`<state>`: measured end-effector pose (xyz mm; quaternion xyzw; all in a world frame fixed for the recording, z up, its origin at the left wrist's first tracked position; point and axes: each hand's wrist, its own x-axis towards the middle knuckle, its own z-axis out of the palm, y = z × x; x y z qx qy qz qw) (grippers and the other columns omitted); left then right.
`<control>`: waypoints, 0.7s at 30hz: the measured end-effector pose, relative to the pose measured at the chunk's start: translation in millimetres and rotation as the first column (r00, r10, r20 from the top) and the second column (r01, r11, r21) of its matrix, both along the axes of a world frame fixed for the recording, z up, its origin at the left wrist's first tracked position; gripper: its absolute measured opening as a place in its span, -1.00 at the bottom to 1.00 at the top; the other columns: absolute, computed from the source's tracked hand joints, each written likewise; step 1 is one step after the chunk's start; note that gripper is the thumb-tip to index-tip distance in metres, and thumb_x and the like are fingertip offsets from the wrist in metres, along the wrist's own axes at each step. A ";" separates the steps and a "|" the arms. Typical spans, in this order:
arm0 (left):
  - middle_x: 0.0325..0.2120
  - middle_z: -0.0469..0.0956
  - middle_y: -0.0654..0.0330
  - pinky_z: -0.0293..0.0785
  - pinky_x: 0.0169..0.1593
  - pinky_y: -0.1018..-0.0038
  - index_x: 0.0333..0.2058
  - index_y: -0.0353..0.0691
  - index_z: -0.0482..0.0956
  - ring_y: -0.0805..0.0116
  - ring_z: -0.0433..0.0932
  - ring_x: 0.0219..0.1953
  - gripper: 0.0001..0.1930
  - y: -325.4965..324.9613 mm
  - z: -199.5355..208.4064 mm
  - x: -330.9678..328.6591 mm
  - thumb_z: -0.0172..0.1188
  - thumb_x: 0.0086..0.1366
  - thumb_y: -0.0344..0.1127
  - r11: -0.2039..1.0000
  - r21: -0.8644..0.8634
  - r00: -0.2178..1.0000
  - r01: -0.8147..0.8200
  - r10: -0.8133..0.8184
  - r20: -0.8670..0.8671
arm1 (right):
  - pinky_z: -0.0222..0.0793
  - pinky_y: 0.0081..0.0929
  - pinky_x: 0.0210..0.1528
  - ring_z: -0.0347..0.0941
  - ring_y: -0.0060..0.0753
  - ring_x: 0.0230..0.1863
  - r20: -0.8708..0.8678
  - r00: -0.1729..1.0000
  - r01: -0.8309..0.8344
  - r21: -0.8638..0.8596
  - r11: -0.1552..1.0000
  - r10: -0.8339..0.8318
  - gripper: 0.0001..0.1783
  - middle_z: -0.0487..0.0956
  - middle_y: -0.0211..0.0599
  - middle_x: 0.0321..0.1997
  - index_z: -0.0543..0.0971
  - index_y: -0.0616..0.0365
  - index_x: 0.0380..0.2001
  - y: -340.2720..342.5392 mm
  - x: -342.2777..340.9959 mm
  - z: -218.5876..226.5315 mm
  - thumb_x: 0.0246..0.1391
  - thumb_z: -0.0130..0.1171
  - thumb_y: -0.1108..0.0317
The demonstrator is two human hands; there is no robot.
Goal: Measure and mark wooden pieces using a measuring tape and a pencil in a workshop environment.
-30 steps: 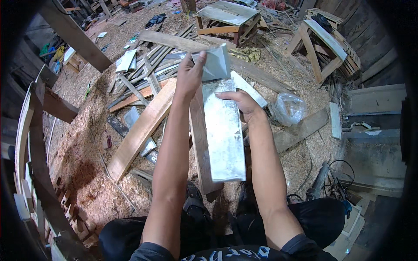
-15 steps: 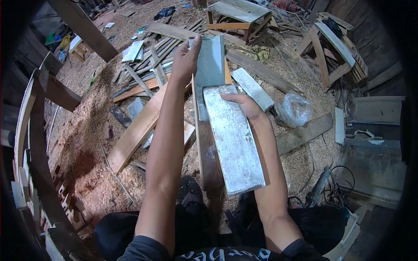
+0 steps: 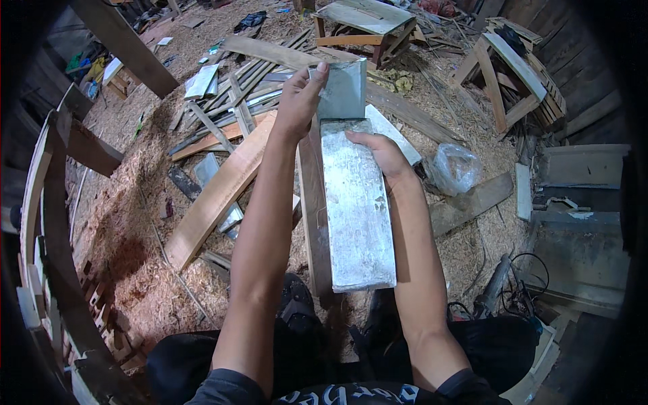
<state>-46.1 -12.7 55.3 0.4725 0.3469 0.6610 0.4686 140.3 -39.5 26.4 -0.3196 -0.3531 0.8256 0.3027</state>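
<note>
My left hand (image 3: 302, 101) is closed on the left edge of a smooth grey-green board (image 3: 343, 91), its thumb pointing up along the edge. Just below it, a longer wooden board with worn white paint (image 3: 358, 209) is gripped by my right hand (image 3: 386, 158). The right thumb lies over the upper face of that board; the other fingers are hidden behind it. The white board's far end meets or overlaps the lower edge of the grey-green one. Beneath both, a brown plank (image 3: 314, 223) stretches away from between my feet.
A pale plank (image 3: 216, 196) lies to the left, near a heap of thin wooden strips (image 3: 260, 88). To the right are a clear plastic bag (image 3: 455, 169) and a corded tool (image 3: 493, 287). Low wooden stools (image 3: 368, 17) stand farther off. Wood shavings (image 3: 128, 223) cover the ground.
The grey-green board has shifted right and now shows a shorter face. My right hand has turned the white board straighter, its near end swinging left. Both hands keep their hold.
</note>
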 end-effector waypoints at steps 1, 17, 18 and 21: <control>-0.34 0.59 0.33 0.35 -0.24 0.59 -0.17 -0.28 0.59 0.61 0.43 -0.31 -0.60 0.1 0.2 0.1 0.17 0.41 0.02 1.000 -0.008 1.000 -0.007 0.007 -0.014 | 0.54 -0.52 -0.19 0.63 -0.44 -0.30 0.023 1.000 0.007 0.025 1.000 -0.008 -0.70 0.68 -0.23 -0.23 0.60 0.32 -0.12 -0.5 -0.9 1.4 0.19 0.16 0.31; -0.38 0.54 0.38 0.32 -0.24 0.61 -0.25 -0.23 0.59 0.64 0.39 -0.35 -0.66 -3.2 -8.2 -2.1 0.22 0.38 -0.02 0.998 -0.051 0.998 0.037 -0.034 0.058 | 0.58 -0.48 -0.30 0.66 -0.39 -0.38 0.122 0.992 -0.004 0.064 0.998 -0.004 -0.69 0.69 -0.18 -0.29 0.61 0.35 -0.18 -1.9 -2.3 2.9 0.19 0.20 0.27; -0.38 0.54 0.38 0.32 -0.24 0.61 -0.25 -0.23 0.59 0.64 0.39 -0.35 -0.66 -3.8 -8.4 -3.1 0.22 0.38 -0.02 0.998 -0.051 0.998 0.038 -0.035 0.058 | 0.58 -0.48 -0.31 0.66 -0.39 -0.39 0.127 0.992 0.005 0.063 0.998 -0.013 -0.69 0.69 -0.17 -0.29 0.61 0.35 -0.18 -2.4 -2.8 2.6 0.19 0.20 0.28; -0.39 0.55 0.35 0.35 -0.24 0.59 -0.26 -0.25 0.58 0.61 0.44 -0.35 -0.68 -4.5 -8.0 -4.7 0.24 0.36 -0.05 0.993 -0.055 0.986 0.102 -0.094 0.136 | 0.55 -0.51 -0.30 0.65 -0.42 -0.38 0.118 0.993 0.014 0.065 0.998 -0.021 -0.70 0.69 -0.18 -0.29 0.63 0.36 -0.20 -1.0 -1.6 0.7 0.16 0.21 0.29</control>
